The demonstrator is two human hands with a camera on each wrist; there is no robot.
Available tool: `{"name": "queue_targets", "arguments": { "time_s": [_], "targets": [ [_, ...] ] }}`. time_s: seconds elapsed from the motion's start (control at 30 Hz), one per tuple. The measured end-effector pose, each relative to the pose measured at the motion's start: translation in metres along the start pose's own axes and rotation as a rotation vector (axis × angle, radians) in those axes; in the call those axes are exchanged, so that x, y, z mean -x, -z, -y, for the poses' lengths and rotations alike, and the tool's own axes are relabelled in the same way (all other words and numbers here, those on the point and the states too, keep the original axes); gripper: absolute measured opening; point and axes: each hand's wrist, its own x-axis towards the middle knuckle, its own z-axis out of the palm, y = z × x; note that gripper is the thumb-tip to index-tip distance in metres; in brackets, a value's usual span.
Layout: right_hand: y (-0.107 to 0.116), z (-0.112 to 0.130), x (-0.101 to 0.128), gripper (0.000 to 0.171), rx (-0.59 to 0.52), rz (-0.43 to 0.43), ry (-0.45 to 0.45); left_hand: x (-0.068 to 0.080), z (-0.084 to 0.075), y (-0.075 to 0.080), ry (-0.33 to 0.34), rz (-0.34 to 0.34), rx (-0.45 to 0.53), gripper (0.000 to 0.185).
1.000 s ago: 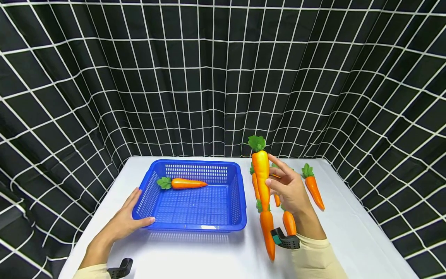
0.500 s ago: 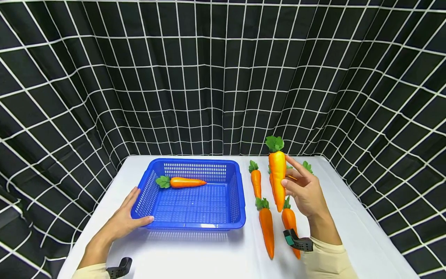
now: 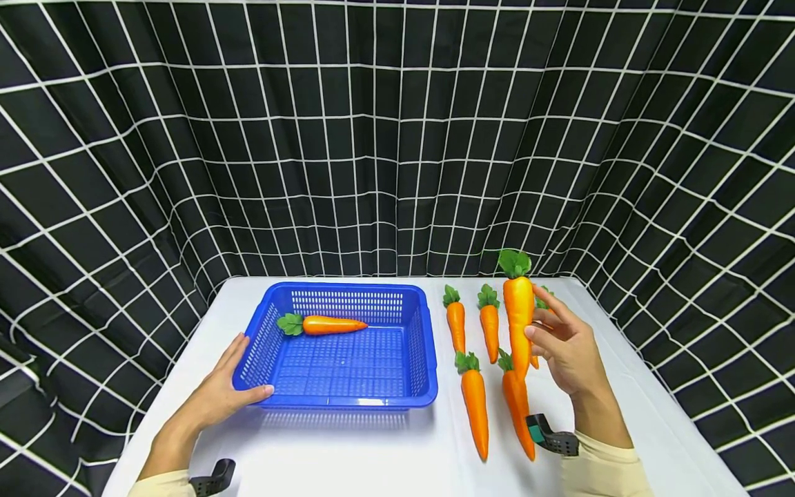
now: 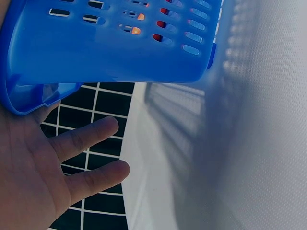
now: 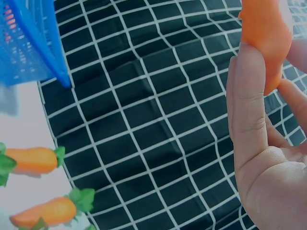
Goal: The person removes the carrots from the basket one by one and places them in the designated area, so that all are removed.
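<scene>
Carrot [image 3: 518, 314] held upright, leafy top up, above the right half of a white table [image 3: 348, 455] — the person's right hand [image 3: 568, 348] pinches it between thumb and fingertips, its tip hanging over the other carrots lying there. In the right wrist view the thumb [image 5: 249, 105] lies along the orange body.

Four loose carrots lie on the table in two rows beside it: a far-left carrot [image 3: 456, 324], a far-middle carrot [image 3: 489, 330], a near-left carrot [image 3: 475, 404] and a near-right carrot [image 3: 517, 404], all with greens pointing away from the person. Part of one more carrot shows behind the right hand, mostly hidden.

To the left sits a blue basket [image 3: 422, 397] with perforated walls; a single basket carrot [image 3: 326, 324] lies inside near the far wall, greens to the left. The left hand [image 3: 220, 393] rests flat against the basket's near-left corner — fingers straight along the wall, thumb touching the front rim.

A black curtain [image 3: 373, 138] with a white grid hangs behind and on both sides of the table.
</scene>
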Motion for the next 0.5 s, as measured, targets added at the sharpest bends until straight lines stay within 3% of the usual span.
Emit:
{"name": "queue_targets", "arguments": {
  "time_s": [0.5],
  "targets": [
    [0.024, -0.002, 0.009, 0.061, 0.007, -0.032, -0.016, 0.000, -0.001, 0.000, -0.001, -0.007, -0.011, 0.110]
  ]
}}
